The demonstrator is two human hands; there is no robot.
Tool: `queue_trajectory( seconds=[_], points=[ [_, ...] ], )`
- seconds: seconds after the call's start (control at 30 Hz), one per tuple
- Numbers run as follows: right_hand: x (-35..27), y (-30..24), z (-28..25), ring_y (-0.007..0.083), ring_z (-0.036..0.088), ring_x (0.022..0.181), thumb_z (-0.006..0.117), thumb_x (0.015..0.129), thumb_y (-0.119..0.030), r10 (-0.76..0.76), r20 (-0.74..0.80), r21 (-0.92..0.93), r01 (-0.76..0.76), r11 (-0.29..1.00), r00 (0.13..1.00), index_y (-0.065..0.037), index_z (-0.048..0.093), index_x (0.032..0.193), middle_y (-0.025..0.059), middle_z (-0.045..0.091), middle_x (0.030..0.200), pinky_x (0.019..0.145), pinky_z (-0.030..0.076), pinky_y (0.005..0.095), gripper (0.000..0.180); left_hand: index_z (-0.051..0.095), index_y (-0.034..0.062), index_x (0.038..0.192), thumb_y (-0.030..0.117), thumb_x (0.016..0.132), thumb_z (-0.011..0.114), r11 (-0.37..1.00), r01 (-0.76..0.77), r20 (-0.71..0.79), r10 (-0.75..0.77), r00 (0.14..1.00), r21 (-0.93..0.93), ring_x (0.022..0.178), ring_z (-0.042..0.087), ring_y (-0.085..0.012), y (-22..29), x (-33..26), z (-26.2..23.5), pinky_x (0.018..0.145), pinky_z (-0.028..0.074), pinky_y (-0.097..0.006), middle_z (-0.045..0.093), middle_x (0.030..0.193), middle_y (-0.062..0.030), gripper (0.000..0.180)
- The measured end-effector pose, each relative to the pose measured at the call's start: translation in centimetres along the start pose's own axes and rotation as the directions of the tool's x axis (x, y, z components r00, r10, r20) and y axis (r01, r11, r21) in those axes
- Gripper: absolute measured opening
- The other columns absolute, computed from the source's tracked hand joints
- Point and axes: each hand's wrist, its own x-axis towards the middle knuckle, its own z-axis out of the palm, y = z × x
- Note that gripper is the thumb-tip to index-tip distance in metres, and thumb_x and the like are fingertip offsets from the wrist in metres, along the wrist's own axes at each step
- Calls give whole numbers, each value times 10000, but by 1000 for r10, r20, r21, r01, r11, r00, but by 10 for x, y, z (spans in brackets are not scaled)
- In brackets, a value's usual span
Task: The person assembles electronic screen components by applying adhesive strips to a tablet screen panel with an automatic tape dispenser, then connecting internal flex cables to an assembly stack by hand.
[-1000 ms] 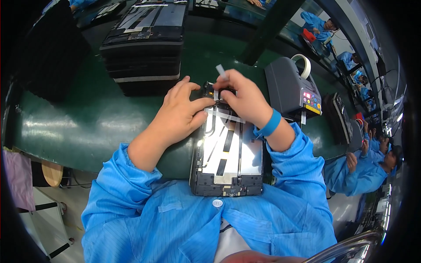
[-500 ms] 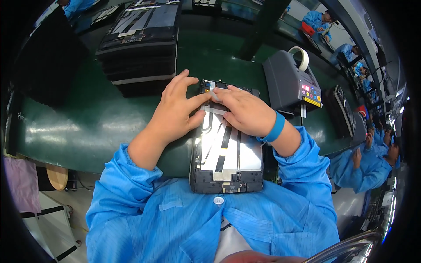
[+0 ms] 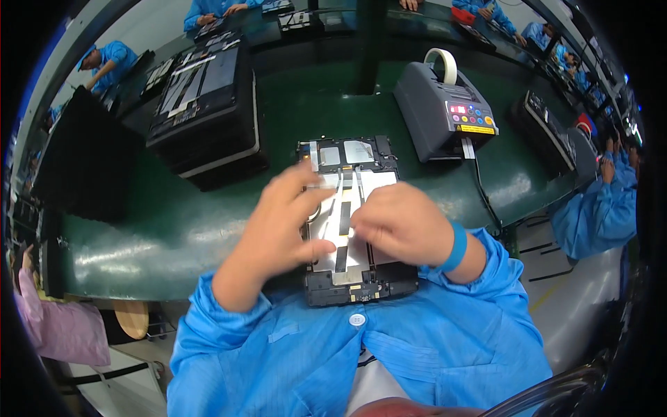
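An opened tablet [image 3: 379, 179] lies lengthwise before me, its lower end close to my jacket. A shiny silver plate, black strips and dark circuit parts show inside it. Over its left side hovers my left hand [image 3: 274, 226], fingers spread and somewhat blurred, the thumb above the silver plate. My right hand [image 3: 403, 224], with a blue band at the wrist, is over the plate's right side. Its fingers are curled together; whatever may be between them is hidden. Black end pieces with small connectors show at the tablet's top and bottom.
A grey tape dispenser [image 3: 445, 115] with lit buttons stands at the right, a short strip of tape [image 3: 468, 148] sticking out. A tall stack of opened tablets [image 3: 208, 132] stands at the left, another stack [image 3: 545, 132] at the far right. Co-workers in blue sit around the green bench [image 3: 153, 236].
Both hands have left the tablet's upper end and come nearer to me, and its top parts are now uncovered. My right fingers have curled in. The whole view has shifted.
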Motion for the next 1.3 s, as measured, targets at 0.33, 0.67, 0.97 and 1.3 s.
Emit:
queue_trajectory(
  seconds=[0.33,0.67,0.97,1.3],
  points=[
    [-34,-21,1,237,615,600,712,740,-186,295,-315,118,-271,955,902,-83,670,867,79,655,743,541,460,336,169,633,93,716,128,681,735,987,-147,-169,133,977,-72,548,547,-220,45,16,7,482,395,-335,577,680,-31,114],
    [-59,6,4,185,604,669,647,801,-95,500,-554,332,-374,866,666,-14,611,757,83,604,689,591,455,300,98,676,16,884,114,739,687,997,69,59,-68,996,-17,748,615,-273,25,98,22,651,492,-337,628,838,-111,175],
    [-78,26,58,293,433,1214,598,839,-69,615,-285,705,-273,654,735,22,209,1316,223,450,1234,1037,330,391,622,698,49,944,134,767,671,991,-84,346,43,937,107,1041,531,-281,-9,129,63,883,444,-356,602,1031,-93,199],
    [-72,10,74,380,461,1191,612,842,-160,563,-252,620,-315,718,787,17,262,1333,275,436,1269,1001,372,397,628,710,30,816,123,701,734,983,-136,175,114,978,122,836,615,-263,-19,84,34,729,501,-346,656,862,-93,150]
  ],
)
